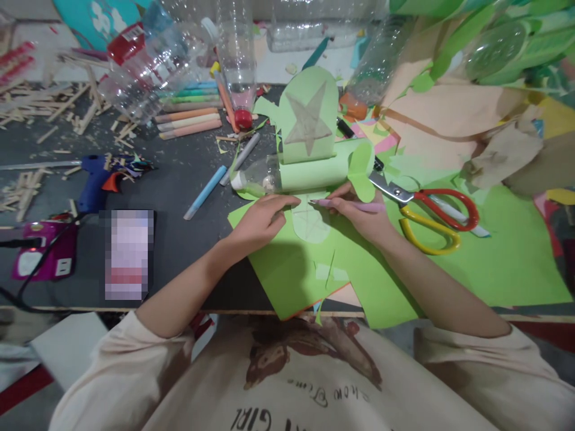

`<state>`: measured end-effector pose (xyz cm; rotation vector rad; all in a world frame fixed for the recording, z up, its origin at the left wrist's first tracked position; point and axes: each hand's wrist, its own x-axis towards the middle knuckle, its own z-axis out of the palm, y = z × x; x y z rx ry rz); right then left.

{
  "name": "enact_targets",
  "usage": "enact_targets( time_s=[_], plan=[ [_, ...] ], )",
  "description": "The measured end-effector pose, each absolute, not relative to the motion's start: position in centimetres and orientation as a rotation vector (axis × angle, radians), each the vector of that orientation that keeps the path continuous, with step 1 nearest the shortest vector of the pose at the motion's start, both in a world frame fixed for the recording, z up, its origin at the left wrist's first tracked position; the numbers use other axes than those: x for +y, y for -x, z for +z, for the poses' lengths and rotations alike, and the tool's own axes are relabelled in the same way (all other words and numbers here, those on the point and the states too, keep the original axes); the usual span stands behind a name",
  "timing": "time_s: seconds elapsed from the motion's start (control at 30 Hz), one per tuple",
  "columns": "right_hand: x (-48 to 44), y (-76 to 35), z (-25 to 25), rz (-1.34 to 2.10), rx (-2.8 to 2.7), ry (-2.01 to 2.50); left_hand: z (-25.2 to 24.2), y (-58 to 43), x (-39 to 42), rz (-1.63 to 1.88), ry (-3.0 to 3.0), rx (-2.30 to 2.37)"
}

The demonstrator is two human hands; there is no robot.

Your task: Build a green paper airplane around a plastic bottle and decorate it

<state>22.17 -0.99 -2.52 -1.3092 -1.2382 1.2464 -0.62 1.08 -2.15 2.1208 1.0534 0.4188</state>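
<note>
Between the thumb and fingers of my right hand [359,212] is a purple pen [359,205], its tip over the lower green paper wing. My left hand [260,221] lies with fingers stretched out at that wing's left edge. A faint star outline shows on this lower wing [309,224]. Above it lies a plastic bottle [260,173] wrapped in light green paper [309,172], with a paper propeller [362,170] at its right end. The upper rounded wing [309,96] bears a shaded grey star [309,118].
Scissors [422,209] with red and yellow handles lie right on green paper sheets [494,263]. Left are a blue marker [204,193], a blue glue gun [96,182], a phone [128,254] and a purple power socket box [45,251]. Clear bottles [233,54] and scraps crowd the back.
</note>
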Motion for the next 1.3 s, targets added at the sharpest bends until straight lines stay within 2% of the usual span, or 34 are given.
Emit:
enact_targets(
  time_s=[0.2,1.3],
  plan=[
    [-0.9,-22.7,-3.2,1.345,-1.246,1.292,-2.2,0.5,1.0,0.430,-2.058,1.082],
    [-0.9,-22.4,-1.4,1.350,-1.331,1.381,-1.7,0.5,0.6,0.442,-1.991,1.106]
  ],
)
